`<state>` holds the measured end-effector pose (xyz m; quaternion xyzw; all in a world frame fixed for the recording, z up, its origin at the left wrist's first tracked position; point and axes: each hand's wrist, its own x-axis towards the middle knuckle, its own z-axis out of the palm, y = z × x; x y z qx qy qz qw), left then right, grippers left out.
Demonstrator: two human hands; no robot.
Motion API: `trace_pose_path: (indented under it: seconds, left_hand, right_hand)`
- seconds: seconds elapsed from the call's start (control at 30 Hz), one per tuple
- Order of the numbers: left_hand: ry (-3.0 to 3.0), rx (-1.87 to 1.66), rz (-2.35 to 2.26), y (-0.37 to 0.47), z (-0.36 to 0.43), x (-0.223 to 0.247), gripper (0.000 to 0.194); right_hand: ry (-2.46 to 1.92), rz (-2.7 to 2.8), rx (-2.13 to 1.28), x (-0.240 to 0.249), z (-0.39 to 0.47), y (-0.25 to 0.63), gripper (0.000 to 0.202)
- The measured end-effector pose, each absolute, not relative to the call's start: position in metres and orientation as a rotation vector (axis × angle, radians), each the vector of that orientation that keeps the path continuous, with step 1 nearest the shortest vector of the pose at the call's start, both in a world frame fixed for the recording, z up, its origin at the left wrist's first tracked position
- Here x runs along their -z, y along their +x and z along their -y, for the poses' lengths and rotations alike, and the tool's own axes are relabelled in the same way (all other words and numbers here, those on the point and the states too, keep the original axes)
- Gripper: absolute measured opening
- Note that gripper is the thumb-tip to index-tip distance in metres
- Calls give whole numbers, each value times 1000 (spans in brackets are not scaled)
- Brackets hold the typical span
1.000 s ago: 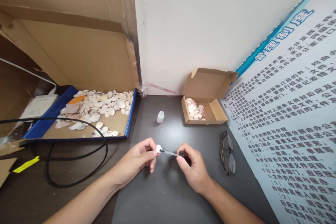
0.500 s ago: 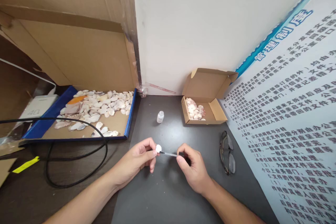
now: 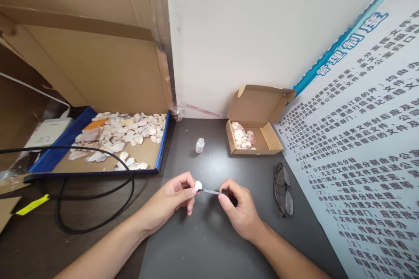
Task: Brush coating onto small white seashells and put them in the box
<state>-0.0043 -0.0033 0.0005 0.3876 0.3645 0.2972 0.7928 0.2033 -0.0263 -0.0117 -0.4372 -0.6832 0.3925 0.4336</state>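
Note:
Pinched between the thumb and fingers of my left hand (image 3: 178, 194) is a small white seashell (image 3: 198, 185). My right hand (image 3: 240, 209) grips the black cap of a thin applicator brush (image 3: 212, 192), whose pale stem points left. Its dark tip meets the shell's lower right edge, just beside my left thumb. Beyond both hands, a small clear bottle (image 3: 200, 145) with a white label stands upright and uncapped on the dark desk mat (image 3: 183, 253).
At left, a blue-edged cardboard box (image 3: 159, 157) holds many shells, with a black cable (image 3: 132, 183) looped over its front. A smaller open box (image 3: 258, 151) with shells sits at back right. Eyeglasses (image 3: 284, 189) lie beside my right hand; a printed poster (image 3: 360, 139) covers the right side.
My right hand has shifted very slightly left, with the brush tip staying at the shell's edge. The shell has turned a little in my left fingers.

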Motion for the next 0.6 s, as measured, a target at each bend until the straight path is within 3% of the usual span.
trace_pose_path:
  seconds: [0.6]
  left_hand:
    - [779,-647,-786,-5,3,-3,28]
  right_hand:
    - [-1074,1668,-1009,12,28,206,15]
